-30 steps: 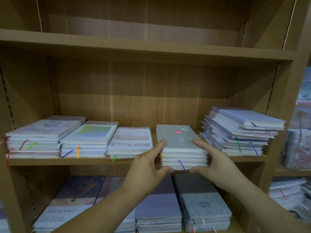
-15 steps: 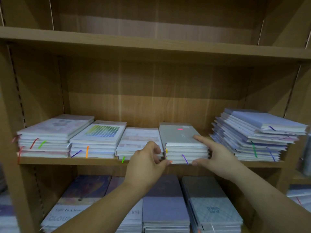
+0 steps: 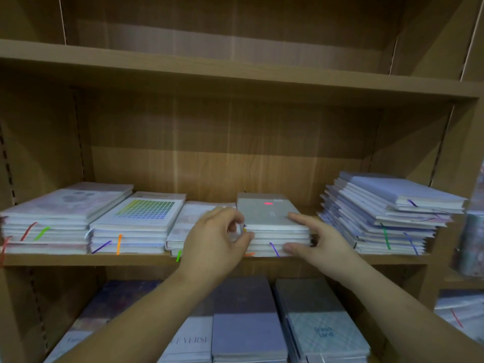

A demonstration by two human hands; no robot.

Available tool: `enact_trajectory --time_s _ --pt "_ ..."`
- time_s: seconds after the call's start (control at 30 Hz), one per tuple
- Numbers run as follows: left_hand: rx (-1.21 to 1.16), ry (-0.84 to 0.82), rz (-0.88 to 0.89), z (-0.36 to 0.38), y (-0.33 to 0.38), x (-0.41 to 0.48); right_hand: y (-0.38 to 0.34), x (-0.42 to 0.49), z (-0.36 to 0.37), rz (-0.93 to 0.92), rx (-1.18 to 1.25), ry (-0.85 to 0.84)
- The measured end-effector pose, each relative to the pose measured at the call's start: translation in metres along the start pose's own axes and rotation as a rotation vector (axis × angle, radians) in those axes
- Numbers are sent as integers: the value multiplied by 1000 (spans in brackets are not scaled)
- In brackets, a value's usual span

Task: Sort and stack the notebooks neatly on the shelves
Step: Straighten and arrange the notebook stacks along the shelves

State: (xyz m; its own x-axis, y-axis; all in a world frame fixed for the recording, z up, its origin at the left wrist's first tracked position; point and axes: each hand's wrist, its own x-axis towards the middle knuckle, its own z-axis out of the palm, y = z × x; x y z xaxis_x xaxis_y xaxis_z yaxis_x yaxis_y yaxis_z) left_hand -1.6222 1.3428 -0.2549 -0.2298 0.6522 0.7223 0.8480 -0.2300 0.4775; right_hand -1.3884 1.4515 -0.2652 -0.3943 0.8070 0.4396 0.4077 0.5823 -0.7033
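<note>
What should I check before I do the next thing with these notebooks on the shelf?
1. Grey-covered notebook stack flat on the wooden shelf board: ok.
2. Right hand holding it, forefinger on top, thumb at the front: ok.
3. Left hand gripping its left edge: cannot tell.
4. Grey stack's edges squared: ok.
5. Blue-covered notebook pile at the right tidy: not ok, it fans out.
</note>
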Motion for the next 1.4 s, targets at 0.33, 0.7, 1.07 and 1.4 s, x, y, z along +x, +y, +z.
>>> enact_trajectory --time_s 0.33,0.7,1.07,1.4 --pt "-11 -224 -69 3 2 20 6 -1 0 32 179 75" --pt "67 -150 -4 2 9 19 -5 -8 6 29 158 188" --pt "200 -228 172 1 -13 4 -6 -21 -10 28 67 -75" --pt "278 -179 184 8 -13 4 1 -13 1 7 -37 85"
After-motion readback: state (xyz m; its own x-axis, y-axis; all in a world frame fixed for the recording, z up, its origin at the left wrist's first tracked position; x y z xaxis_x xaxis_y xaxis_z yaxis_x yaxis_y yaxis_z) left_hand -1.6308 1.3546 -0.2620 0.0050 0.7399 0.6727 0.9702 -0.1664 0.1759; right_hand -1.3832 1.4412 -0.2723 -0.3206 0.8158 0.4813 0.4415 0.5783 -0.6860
